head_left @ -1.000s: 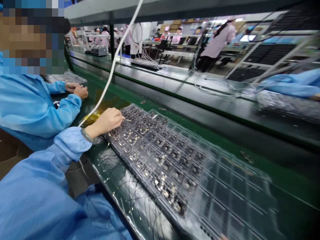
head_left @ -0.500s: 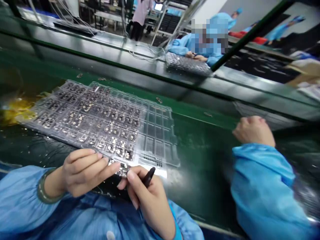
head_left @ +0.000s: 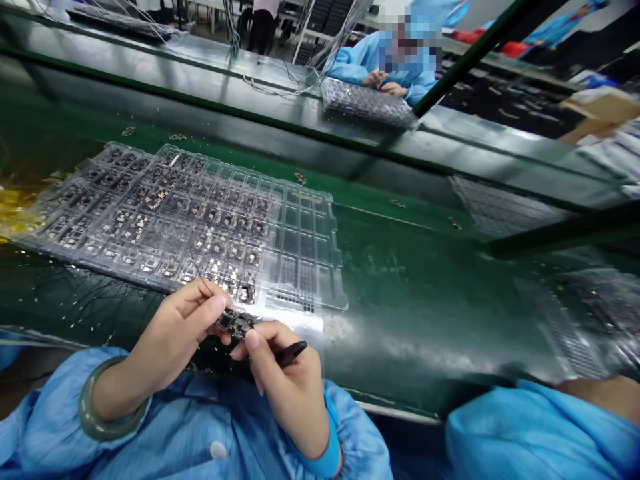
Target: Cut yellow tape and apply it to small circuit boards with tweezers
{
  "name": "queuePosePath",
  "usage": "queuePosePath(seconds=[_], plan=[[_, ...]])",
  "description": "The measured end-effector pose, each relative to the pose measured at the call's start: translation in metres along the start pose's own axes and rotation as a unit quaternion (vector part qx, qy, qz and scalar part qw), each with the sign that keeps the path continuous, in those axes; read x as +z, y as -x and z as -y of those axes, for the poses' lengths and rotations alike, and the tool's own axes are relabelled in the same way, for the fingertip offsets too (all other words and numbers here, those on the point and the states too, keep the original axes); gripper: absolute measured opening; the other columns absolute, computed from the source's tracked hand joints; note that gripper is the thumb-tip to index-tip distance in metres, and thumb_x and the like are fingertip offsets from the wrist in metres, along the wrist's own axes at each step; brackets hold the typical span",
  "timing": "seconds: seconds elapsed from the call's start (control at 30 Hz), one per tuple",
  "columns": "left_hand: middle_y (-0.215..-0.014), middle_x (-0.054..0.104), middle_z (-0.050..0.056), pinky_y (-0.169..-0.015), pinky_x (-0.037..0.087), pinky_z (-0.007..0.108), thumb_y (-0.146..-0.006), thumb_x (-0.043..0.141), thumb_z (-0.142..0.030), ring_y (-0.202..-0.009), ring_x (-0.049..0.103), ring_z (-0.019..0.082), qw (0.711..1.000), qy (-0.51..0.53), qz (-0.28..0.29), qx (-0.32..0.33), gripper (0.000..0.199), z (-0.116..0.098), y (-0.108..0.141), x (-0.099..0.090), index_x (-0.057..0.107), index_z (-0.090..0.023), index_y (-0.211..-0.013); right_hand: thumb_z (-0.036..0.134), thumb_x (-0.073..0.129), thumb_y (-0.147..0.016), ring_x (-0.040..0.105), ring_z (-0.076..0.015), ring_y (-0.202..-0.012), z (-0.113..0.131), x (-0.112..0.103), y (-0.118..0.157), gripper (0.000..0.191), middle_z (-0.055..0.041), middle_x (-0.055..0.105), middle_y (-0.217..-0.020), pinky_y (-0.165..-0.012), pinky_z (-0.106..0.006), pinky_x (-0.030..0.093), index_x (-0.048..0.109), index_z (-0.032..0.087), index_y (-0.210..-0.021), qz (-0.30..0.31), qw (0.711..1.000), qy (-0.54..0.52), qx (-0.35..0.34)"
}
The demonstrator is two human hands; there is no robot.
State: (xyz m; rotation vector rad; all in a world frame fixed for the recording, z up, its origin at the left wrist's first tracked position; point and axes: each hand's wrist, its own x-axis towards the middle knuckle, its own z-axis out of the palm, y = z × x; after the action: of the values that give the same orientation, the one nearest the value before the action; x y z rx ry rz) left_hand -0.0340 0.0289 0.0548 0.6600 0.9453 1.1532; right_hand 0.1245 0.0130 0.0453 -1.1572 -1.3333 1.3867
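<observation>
Just below the clear ribbed plastic tray (head_left: 300, 230), my left hand (head_left: 173, 337) pinches a small dark circuit module (head_left: 234, 323); my right hand (head_left: 285, 383) touches it too, curled round a slim black pen (head_left: 293, 352).

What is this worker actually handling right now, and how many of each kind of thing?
Clear compartment trays on the belt before the worker: 1, the tray, mostly filled with small parts.
Small circuit parts held: 1, the small part, pinched between the left hand and right hand.
Dark pen-like tools: 1, the tool, tucked in the right hand.
Total: 3
</observation>
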Motion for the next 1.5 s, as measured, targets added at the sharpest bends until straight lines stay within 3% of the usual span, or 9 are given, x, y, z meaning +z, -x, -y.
queuePosePath(seconds=[0.17, 0.57, 0.93, 1.03, 1.1, 1.23, 1.3, 1.4, 1.5], plan=[[-0.075, 0.063, -0.003, -0.055, 0.056, 0.018, -0.083, 0.074, -0.035, -0.059, 0.062, 0.008, 1.0, 0.015, 0.007, -0.001, 0.019, 0.001, 0.0, -0.001, 0.068, -0.018, -0.077, 0.038, 0.058, -0.095, 0.053, -0.0114, -0.05, 0.001, 0.0, 0.001, 0.031, -0.0004, 0.065, -0.058, -0.054, -0.024, 0.046, 0.068, 0.02, -0.073, -0.006, 1.0, -0.005, -0.015], [-0.067, 0.065, -0.002, -0.05, 0.057, 0.02, -0.082, 0.075, -0.036, -0.054, 0.064, 0.01, 0.999, -0.013, -0.026, 0.043, 0.019, 0.006, 0.002, -0.004, 0.068, -0.018, -0.08, 0.031, 0.058, -0.095, 0.059, -0.0128, -0.056, -0.006, 0.0, 0.004, 0.026, -0.0014, 0.069, -0.063, -0.055, -0.024, 0.046, 0.067, 0.019, -0.074, -0.028, 0.998, 0.054, -0.035], [-0.055, 0.061, -0.004, -0.047, 0.049, 0.019, -0.089, 0.065, -0.037, -0.046, 0.059, 0.01, 0.995, -0.101, -0.009, -0.007, 0.022, 0.011, 0.0, -0.009, 0.062, -0.017, -0.081, 0.037, 0.058, -0.095, 0.057, -0.0146, -0.053, -0.006, -0.001, 0.009, 0.031, -0.0033, 0.068, -0.061, -0.05, -0.026, 0.044, 0.07, 0.02, -0.072, -0.031, 0.997, 0.067, -0.028], [-0.051, 0.056, -0.005, -0.044, 0.042, 0.017, -0.09, 0.062, -0.035, -0.042, 0.052, 0.008, 0.989, -0.145, 0.013, 0.006, 0.022, 0.007, 0.001, -0.003, 0.06, -0.018, -0.077, 0.037, 0.06, -0.094, 0.05, -0.0123, -0.046, -0.005, -0.014, 0.011, 0.026, -0.0039, 0.07, -0.067, -0.046, -0.026, 0.04, 0.074, 0.021, -0.079, -0.043, 0.997, 0.013, -0.059], [-0.054, 0.054, -0.005, -0.045, 0.042, 0.017, -0.09, 0.061, -0.032, -0.044, 0.051, 0.007, 0.984, -0.177, 0.014, 0.029, 0.022, 0.005, 0.003, 0.0, 0.06, -0.018, -0.073, 0.04, 0.06, -0.093, 0.048, -0.0113, -0.045, -0.004, -0.031, 0.012, 0.024, -0.0046, 0.072, -0.075, -0.044, -0.026, 0.039, 0.077, 0.024, -0.088, -0.095, 0.99, -0.069, -0.081], [-0.065, 0.054, -0.002, -0.05, 0.046, 0.019, -0.09, 0.059, -0.028, -0.051, 0.053, 0.009, 0.97, -0.231, 0.011, 0.072, 0.022, 0.005, 0.005, -0.001, 0.06, -0.019, -0.07, 0.046, 0.057, -0.09, 0.064, -0.0174, -0.066, -0.008, -0.071, 0.012, 0.03, -0.0063, 0.074, -0.088, -0.059, -0.03, 0.053, 0.078, 0.026, -0.091, -0.222, 0.956, -0.17, -0.084], [-0.068, 0.056, -0.002, -0.054, 0.047, 0.02, -0.09, 0.058, -0.024, -0.057, 0.055, 0.011, 0.957, -0.272, 0.034, 0.092, 0.018, 0.011, 0.005, -0.002, 0.061, -0.02, -0.073, 0.048, 0.054, -0.091, 0.067, -0.0174, -0.072, -0.017, -0.085, 0.014, 0.033, -0.0045, 0.073, -0.083, -0.065, -0.03, 0.055, 0.075, 0.024, -0.082, -0.247, 0.951, -0.172, -0.072], [-0.077, 0.064, 0.001, -0.067, 0.05, 0.023, -0.09, 0.056, -0.016, -0.072, 0.062, 0.014, 0.931, -0.317, 0.12, 0.138, 0.012, 0.022, 0.005, 0.003, 0.061, -0.02, -0.08, 0.056, 0.045, -0.098, 0.068, -0.016, -0.062, -0.037, -0.093, 0.018, 0.043, -0.002, 0.07, -0.072, -0.061, -0.029, 0.056, 0.068, 0.023, -0.083, -0.24, 0.962, -0.128, -0.031], [-0.094, 0.071, 0.005, -0.082, 0.051, 0.027, -0.089, 0.055, -0.012, -0.091, 0.067, 0.017, 0.906, -0.333, 0.215, 0.15, 0.01, 0.033, 0.004, 0.01, 0.059, -0.02, -0.085, 0.057, 0.042, -0.099, 0.073, -0.0202, -0.074, -0.054, -0.091, 0.024, 0.041, -0.0053, 0.074, -0.084, -0.073, -0.036, 0.059, 0.062, 0.021, -0.096, -0.203, 0.979, -0.026, -0.011]])
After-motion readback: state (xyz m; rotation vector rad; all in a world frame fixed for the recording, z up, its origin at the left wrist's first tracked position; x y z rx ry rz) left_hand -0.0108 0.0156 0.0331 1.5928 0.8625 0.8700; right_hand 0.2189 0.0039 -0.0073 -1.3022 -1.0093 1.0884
